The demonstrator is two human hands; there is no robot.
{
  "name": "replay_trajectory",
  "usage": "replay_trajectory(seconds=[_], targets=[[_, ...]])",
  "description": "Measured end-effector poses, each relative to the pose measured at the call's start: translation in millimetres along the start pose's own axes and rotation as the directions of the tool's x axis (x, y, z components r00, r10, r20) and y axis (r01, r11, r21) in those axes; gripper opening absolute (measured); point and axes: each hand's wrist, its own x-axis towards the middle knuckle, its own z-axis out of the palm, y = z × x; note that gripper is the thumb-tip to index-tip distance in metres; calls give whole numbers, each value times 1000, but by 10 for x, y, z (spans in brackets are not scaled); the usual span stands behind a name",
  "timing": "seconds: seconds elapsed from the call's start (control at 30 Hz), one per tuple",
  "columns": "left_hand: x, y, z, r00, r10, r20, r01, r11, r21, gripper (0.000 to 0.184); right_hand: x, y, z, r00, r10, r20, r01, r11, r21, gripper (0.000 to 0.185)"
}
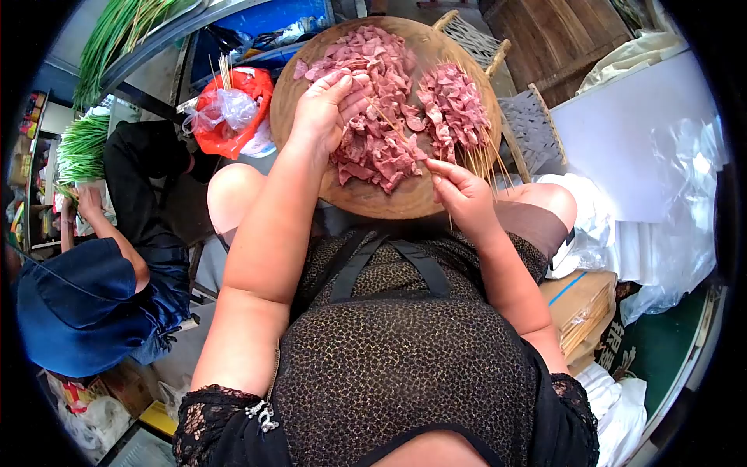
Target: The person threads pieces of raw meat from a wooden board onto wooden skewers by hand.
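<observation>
Raw sliced meat (pixel 369 66) is heaped on a round wooden board (pixel 389 204) over my lap. To its right lies a pile of skewered meat (pixel 454 105), its bare sticks pointing toward me. My left hand (pixel 331 105) is over the heap's left side, fingers curled at the upper end of a thin wooden skewer (pixel 387 121). Its palm shows, and whether it grips the skewer is unclear. My right hand (pixel 459 191), at the board's near right edge, pinches the skewer's lower end, with a small piece of meat close to the fingertips.
A red plastic bag (pixel 261 89) with sticks stands left of the board. Further left, a co-worker in blue (pixel 85 303) handles green stalks (pixel 84 152). Woven chairs (pixel 533 128) touch the space behind right, beside a white surface (pixel 630 140) and plastic wrapping.
</observation>
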Motion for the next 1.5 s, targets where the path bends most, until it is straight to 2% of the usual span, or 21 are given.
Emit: replay_trajectory(seconds=[0.17, 0.23, 0.63, 0.97, 1.5], targets=[[-31, -24, 40, 999, -31, 25, 30, 999, 20, 19, -9, 47, -16, 1000, -8, -19, 10, 998, 62, 26], [-52, -16, 51, 995, -61, 81, 60, 998, 16, 19, -3, 38, -26, 1000, -13, -24, 14, 999, 47, 27], [-66, -27, 66, 987, -118, 108, 118, 993, 3, 18, 1, 45, -40, 998, -52, -44, 53, 998, 22, 27], [-73, -54, 75, 988, -51, 146, 59, 997, -48, 20, -7, -7, -101, 997, -28, -71, 27, 1000, -11, 25], [-159, -1, 133, 979, -122, 165, 115, 992, 52, 19, 2, -32, -39, 994, -81, -68, 78, 996, -46, 27]])
